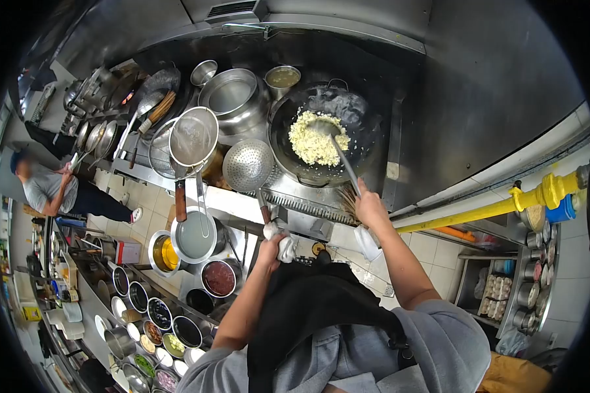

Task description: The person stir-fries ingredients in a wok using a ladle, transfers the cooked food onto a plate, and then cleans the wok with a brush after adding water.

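Note:
My right hand [372, 206] is closed round the handle of a ladle [345, 161]. The ladle's bowl rests in pale yellow and white grains, which look like egg fried rice [311, 145], inside a large black wok [372, 141] on the range. My left hand [267, 253] is closed on a white cloth [286, 249], in front of the range edge. Just beyond that hand is the wooden handle of a perforated skimmer [248, 165]. The fingers of my left hand are partly covered by the cloth.
Left of the wok are a steel pot [227, 92], a mesh strainer [193, 136] and a small pot of liquid [282, 77]. Several ingredient bowls line the lower left, including dark red contents [220, 278]. A yellow pipe [491, 206] runs at right. Another person [62, 190] stands far left.

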Available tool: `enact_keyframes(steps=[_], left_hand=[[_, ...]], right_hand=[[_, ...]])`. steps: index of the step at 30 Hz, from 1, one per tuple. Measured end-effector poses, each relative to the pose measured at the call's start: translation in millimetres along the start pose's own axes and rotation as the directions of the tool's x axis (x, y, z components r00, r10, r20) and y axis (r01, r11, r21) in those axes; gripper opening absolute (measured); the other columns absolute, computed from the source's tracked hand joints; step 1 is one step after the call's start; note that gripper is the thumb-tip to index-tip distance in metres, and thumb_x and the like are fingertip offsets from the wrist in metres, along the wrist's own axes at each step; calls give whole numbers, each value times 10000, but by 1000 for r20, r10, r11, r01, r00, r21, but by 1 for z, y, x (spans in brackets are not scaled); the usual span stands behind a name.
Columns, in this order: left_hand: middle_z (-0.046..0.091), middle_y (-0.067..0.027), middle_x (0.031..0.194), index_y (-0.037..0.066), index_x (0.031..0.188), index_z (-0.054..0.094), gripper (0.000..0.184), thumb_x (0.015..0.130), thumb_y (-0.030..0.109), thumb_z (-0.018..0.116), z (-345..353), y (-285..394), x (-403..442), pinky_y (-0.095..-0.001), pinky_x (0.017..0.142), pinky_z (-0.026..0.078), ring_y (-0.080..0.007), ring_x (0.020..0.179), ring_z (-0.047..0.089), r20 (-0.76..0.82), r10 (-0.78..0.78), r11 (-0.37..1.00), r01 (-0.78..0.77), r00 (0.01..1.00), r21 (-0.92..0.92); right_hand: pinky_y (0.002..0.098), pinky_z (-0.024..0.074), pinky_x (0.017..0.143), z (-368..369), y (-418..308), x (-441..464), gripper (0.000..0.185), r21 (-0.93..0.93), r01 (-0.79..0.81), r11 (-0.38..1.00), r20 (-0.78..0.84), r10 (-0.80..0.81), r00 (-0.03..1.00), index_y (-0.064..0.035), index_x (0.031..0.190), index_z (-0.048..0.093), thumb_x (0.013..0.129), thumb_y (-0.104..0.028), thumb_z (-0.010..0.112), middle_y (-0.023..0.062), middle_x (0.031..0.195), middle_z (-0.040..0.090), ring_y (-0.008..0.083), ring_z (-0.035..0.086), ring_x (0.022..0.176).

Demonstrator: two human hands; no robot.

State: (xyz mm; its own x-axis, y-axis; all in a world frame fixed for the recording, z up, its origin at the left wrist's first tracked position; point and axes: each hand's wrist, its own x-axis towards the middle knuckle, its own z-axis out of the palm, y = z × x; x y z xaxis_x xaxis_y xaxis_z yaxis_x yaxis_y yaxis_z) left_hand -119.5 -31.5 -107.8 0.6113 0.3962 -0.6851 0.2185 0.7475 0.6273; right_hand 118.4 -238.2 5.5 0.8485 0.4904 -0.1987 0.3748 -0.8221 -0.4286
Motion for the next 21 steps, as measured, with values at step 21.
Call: enact_keyframes(steps=[21], left_hand=[[646,-85,826,0,999,596,154,880,96,573,-1,-15,-50,-359,593,545,-201,677,644,14,8,997,-9,1000,82]], right_hand=[[334,374,318,30,11,75,188,410,-161,898,-157,244,957,-33,958,557,984,-219,547,18,525,463,148,451,348]])
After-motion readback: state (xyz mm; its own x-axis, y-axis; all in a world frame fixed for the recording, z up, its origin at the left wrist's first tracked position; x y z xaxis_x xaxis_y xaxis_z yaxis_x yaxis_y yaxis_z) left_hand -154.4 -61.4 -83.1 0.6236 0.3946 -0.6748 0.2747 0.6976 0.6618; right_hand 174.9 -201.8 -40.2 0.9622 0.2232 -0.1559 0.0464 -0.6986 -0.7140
